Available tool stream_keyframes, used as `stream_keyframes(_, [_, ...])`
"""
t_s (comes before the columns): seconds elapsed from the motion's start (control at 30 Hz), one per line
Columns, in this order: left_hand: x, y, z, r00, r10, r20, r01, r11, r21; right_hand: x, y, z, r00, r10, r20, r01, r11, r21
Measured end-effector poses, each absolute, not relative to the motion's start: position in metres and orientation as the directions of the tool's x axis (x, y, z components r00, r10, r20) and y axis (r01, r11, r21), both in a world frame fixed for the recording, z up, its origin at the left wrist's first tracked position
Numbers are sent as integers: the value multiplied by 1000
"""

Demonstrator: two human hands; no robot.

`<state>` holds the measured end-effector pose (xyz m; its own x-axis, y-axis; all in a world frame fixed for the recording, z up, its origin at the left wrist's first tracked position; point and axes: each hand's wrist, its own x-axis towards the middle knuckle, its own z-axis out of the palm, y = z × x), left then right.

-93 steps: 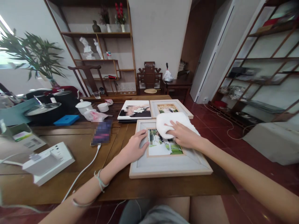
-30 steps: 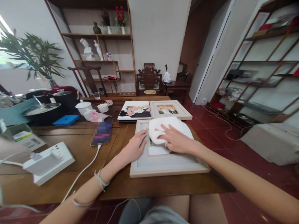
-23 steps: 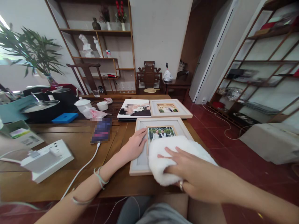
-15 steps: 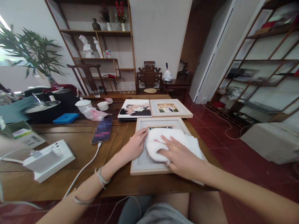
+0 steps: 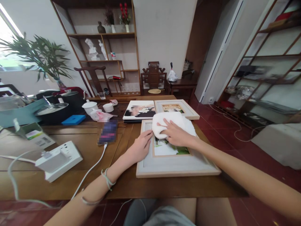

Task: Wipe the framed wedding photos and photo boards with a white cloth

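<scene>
Brown wooden worktop [image 5: 58, 188] in a living room, red tiled floor [image 5: 223, 131] on the right.

Containers:
- A large pale wooden picture frame with grey mat [image 5: 174, 164] is laid flat at the near edge; a colour photo [image 5: 169, 149] is held in it, its upper part covered.
- Two black pots [image 5: 53, 111] are seen at the far left, lids on, contents hidden.
- A white lidded ceramic pot [image 5: 90, 106] and a small white bowl [image 5: 108, 107] are set beside them; contents cannot be told.
- A green open carton [image 5: 35, 135] is at the left; its contents are unclear.

Hands:
- The left hand [image 5: 139, 147] is laid flat, unclenched, on the left side of the frame.
- The right hand [image 5: 177, 136] is pressed palm-down, fingers stretched, on a white fluffy towel [image 5: 174, 121] at the top of the frame.

Surface: a smaller pale wooden frame [image 5: 188, 113] and an unframed print [image 5: 141, 110] are placed just behind. A phone [image 5: 107, 131] on a white cable [image 5: 91, 171] and a white power strip [image 5: 60, 160] are to the left.

Room: open wooden shelving [image 5: 103, 47] and a green potted plant [image 5: 44, 56] are at the back.
</scene>
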<state>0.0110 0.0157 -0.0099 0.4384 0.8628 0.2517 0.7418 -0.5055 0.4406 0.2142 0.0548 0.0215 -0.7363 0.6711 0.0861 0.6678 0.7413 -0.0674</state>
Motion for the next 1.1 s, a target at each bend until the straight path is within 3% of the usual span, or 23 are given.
stream_keyframes(0.3, [11,17,-15,423,860,284,729,-510,457,235,-45,59,-858,506,-85,500,788,-359])
stream_keyframes(0.4, [10,17,-16,429,862,270,730,-507,459,239,-48,59,-853,509,-117,508,756,-414])
stream_keyframes(0.5, [10,17,-16,446,847,288,707,-531,466,235,-36,45,-810,582,-70,564,742,-361])
stream_keyframes(0.7, [11,16,-12,448,839,309,693,-544,473,220,14,20,-702,701,127,698,712,-73])
stream_keyframes(0.8, [11,12,-8,427,837,344,683,-547,484,210,43,19,-663,730,166,741,671,7])
stream_keyframes(1.1, [11,8,-10,323,850,417,668,-517,536,174,31,33,-800,599,40,598,801,-33])
